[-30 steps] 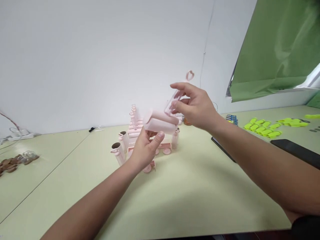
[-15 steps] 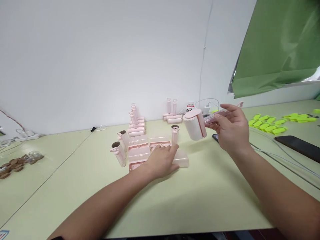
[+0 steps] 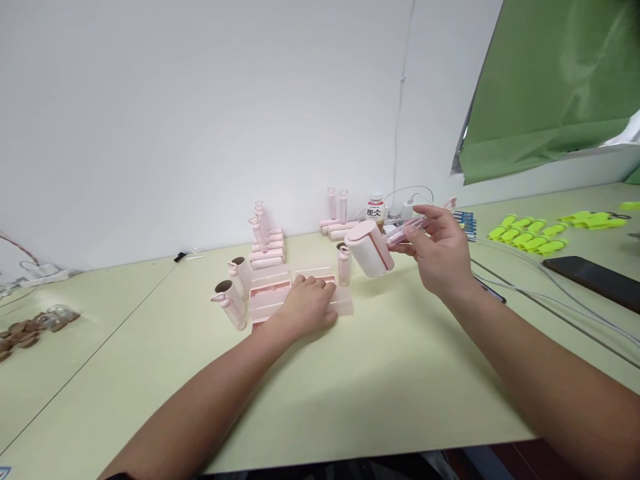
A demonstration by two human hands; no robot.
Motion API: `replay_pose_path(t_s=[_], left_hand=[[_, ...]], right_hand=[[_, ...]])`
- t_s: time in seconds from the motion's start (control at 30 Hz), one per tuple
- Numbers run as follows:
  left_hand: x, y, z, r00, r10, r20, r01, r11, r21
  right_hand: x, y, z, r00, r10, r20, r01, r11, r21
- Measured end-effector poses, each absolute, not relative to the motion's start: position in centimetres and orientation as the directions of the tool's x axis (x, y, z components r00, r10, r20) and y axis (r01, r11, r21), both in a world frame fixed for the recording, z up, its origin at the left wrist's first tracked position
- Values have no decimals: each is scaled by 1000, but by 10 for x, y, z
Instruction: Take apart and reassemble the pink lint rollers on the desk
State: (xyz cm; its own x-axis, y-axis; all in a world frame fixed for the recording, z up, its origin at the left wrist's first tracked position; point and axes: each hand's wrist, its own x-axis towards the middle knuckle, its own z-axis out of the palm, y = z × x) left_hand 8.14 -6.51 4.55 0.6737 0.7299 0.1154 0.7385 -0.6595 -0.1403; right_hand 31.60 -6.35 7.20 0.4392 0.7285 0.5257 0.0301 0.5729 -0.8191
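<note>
My right hand (image 3: 440, 250) is closed round the clear pink handle (image 3: 407, 230) of a lint roller, held above the table. Its thick white paper roll (image 3: 367, 250) has a pink end cap and points left. My left hand (image 3: 307, 303) lies over a group of pink cases, thumb and fingers either side of a translucent cover (image 3: 344, 301); the palm side is hidden. Beside it is an open pink case (image 3: 270, 291) with a handle part inside. Heart-looped pink handles (image 3: 233, 312) stand with brown-cored paper rolls (image 3: 224, 288) to the left.
Finished-looking pink rollers (image 3: 267, 257) lie in a row near the wall, and more pink pieces (image 3: 340, 230) lie right of them. A white-capped bottle (image 3: 375, 208), cables, a black phone (image 3: 590, 280) and neon yellow pieces (image 3: 527, 233) are on the right. Brown discs (image 3: 23, 333) lie far left.
The view has shifted slightly. My right hand has moved a little left with the lint roller, bringing it closer to the cases. My left hand stays over the cases.
</note>
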Motion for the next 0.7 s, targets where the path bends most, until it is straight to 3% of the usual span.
replay_pose_path(t_s=[0.3, 0.5, 0.57, 0.63, 0.7], left_hand=[[88, -50, 44, 674, 730, 112, 738, -658, -148], [85, -47, 45, 653, 748, 116, 757, -648, -86], [82, -53, 50, 632, 755, 174, 762, -646, 39], [82, -64, 57, 588, 767, 257, 702, -642, 308], [83, -78, 63, 539, 785, 306, 512, -594, 621]], right_hand=[[314, -64, 71, 421, 713, 561, 121, 569, -813], [314, -66, 71, 395, 732, 554, 79, 574, -815], [310, -70, 71, 380, 753, 537, 43, 566, -823], [302, -75, 70, 354, 790, 501, -6, 538, -843], [291, -82, 69, 310, 836, 453, -52, 491, -870]])
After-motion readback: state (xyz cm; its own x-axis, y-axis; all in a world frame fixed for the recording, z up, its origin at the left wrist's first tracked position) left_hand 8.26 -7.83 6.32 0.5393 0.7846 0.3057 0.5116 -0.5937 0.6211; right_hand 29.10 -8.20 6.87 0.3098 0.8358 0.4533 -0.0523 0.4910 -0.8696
